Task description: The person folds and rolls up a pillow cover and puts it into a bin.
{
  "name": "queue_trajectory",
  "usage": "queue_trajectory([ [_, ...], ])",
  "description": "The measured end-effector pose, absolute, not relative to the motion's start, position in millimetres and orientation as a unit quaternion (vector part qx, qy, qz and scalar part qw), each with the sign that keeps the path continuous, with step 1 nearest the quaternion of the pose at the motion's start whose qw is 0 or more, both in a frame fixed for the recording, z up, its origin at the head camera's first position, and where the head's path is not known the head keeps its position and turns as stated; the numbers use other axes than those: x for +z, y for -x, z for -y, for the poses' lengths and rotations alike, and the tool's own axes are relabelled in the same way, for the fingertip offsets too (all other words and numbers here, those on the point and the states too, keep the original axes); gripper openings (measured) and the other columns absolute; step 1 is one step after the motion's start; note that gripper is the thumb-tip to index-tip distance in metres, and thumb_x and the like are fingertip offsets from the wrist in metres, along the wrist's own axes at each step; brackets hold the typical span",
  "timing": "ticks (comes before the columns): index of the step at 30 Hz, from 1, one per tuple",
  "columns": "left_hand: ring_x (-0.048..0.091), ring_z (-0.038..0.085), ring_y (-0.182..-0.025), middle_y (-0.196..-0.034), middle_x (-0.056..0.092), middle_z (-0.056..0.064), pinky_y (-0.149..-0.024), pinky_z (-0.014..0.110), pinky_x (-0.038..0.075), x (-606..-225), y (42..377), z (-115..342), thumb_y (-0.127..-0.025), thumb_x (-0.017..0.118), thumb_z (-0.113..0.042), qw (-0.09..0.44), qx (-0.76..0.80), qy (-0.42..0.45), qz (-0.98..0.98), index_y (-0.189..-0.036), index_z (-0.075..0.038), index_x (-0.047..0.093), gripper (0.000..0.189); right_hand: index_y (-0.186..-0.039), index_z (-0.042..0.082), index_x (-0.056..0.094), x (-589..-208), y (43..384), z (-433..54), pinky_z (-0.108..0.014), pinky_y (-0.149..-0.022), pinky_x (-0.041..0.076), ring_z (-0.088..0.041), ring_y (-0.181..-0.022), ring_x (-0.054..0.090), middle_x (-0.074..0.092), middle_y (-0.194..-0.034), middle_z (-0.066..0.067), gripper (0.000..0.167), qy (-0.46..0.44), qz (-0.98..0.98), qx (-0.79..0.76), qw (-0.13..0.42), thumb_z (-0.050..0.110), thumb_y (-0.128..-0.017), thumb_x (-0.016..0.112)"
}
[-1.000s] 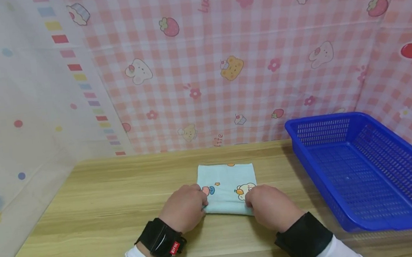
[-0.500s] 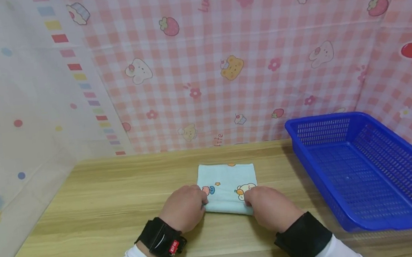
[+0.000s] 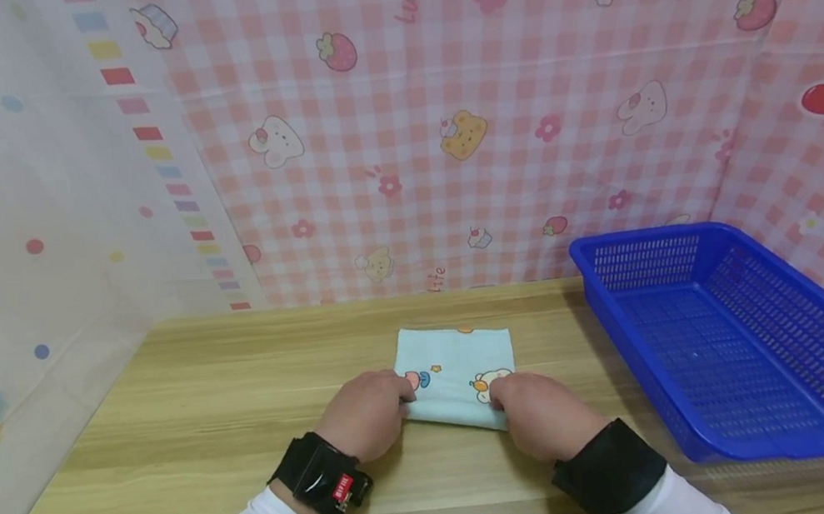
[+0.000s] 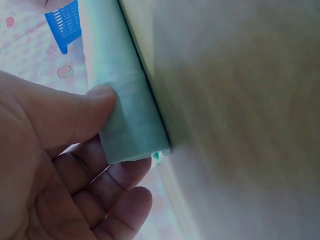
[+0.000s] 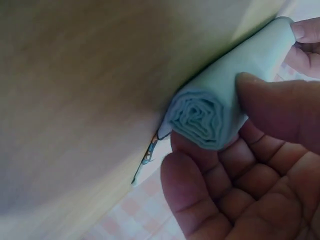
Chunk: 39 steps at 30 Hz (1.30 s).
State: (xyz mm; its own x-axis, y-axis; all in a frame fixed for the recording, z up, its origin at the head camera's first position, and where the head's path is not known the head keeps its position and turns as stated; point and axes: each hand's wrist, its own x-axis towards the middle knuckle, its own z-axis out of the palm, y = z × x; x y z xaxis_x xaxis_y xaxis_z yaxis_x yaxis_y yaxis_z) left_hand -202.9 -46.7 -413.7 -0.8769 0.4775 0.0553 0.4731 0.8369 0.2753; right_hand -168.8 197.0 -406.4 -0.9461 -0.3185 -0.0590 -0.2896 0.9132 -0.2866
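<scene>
A light blue cloth (image 3: 449, 362) with cartoon prints lies on the wooden table, its near edge rolled up and the far part flat. My left hand (image 3: 370, 412) grips the left end of the roll, thumb on the near side and fingers curled over it. At the right end my right hand (image 3: 545, 412) pinches the roll the same way. In the right wrist view the rolled end (image 5: 197, 120) shows a spiral of several layers. The left wrist view has the left thumb (image 4: 95, 110) pressed on the roll (image 4: 132, 115), close to the tabletop.
A blue plastic basket (image 3: 710, 435) with mesh sides stands on the table at the right. Pink checked cloth (image 3: 398, 124) hangs behind the table, and a white dotted sheet (image 3: 74, 200) covers the left side. The wooden table (image 3: 210, 412) extends left of the hands.
Both hands stay on the roll almost in place. The left end of the roll has shifted slightly away from the person, leaving the roll a little more slanted.
</scene>
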Motion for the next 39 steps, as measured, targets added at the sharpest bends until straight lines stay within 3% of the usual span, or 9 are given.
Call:
queue_trajectory([
  [11,0.064,0.019,-0.108,-0.125,0.075,0.004,-0.1,0.045,0.054,-414.9,209.5,53.1,-0.105,0.064,-0.017,0.087,0.213,-0.213,-0.95,-0.12,-0.015,0.076,0.02,-0.093,0.011,0.067,-406.8,171.3,-204.4,-0.046,-0.085,0.054,-0.018,-0.083,0.058,0.068,-0.091,-0.002,0.011,0.165,-0.964,-0.18,0.106,0.001,-0.094,0.072],
  [15,0.064,0.018,-0.101,-0.125,0.076,0.003,-0.095,0.043,0.054,-414.5,210.0,53.6,-0.105,0.064,-0.018,0.079,0.216,-0.211,-0.95,-0.121,-0.015,0.077,0.021,-0.094,0.012,0.067,-408.1,173.2,-206.2,-0.045,-0.085,0.053,-0.017,-0.082,0.057,0.069,-0.092,-0.003,0.009,0.158,-0.964,-0.184,0.113,0.004,-0.096,0.07],
  [18,0.062,0.017,-0.091,-0.121,0.077,0.0,-0.084,0.038,0.053,-414.8,211.1,53.1,-0.105,0.064,-0.019,0.073,0.218,-0.206,-0.951,-0.12,-0.017,0.078,0.02,-0.094,0.013,0.067,-408.2,174.2,-206.6,-0.043,-0.085,0.052,-0.018,-0.083,0.056,0.069,-0.093,-0.002,0.009,0.146,-0.965,-0.185,0.117,0.004,-0.097,0.07],
  [24,0.057,0.016,-0.076,-0.099,0.071,-0.004,-0.068,0.031,0.046,-415.2,212.6,52.2,-0.104,0.065,-0.017,0.071,0.243,-0.197,-0.947,-0.104,-0.02,0.072,0.008,-0.095,0.013,0.067,-407.8,174.8,-206.2,-0.04,-0.081,0.051,-0.018,-0.081,0.056,0.067,-0.091,0.0,0.008,0.131,-0.967,-0.19,0.11,0.006,-0.096,0.071],
  [33,0.062,0.011,-0.084,-0.102,0.077,-0.005,-0.079,0.032,0.053,-414.7,207.0,47.3,-0.101,0.068,-0.013,0.011,0.203,-0.223,-0.954,-0.089,-0.018,0.079,0.016,-0.088,0.015,0.061,-406.5,170.0,-205.5,-0.035,-0.072,0.048,-0.016,-0.074,0.053,0.063,-0.083,0.002,0.018,0.126,-0.972,-0.188,0.068,0.004,-0.092,0.074],
  [39,0.061,0.01,-0.08,-0.1,0.076,-0.003,-0.072,0.031,0.052,-410.6,202.6,45.1,-0.101,0.069,-0.018,0.019,0.175,-0.222,-0.959,-0.093,-0.016,0.084,0.017,-0.078,0.016,0.063,-403.9,164.8,-201.5,-0.034,-0.07,0.05,-0.014,-0.071,0.053,0.062,-0.076,0.004,0.023,0.144,-0.974,-0.171,0.028,-0.002,-0.088,0.074],
])
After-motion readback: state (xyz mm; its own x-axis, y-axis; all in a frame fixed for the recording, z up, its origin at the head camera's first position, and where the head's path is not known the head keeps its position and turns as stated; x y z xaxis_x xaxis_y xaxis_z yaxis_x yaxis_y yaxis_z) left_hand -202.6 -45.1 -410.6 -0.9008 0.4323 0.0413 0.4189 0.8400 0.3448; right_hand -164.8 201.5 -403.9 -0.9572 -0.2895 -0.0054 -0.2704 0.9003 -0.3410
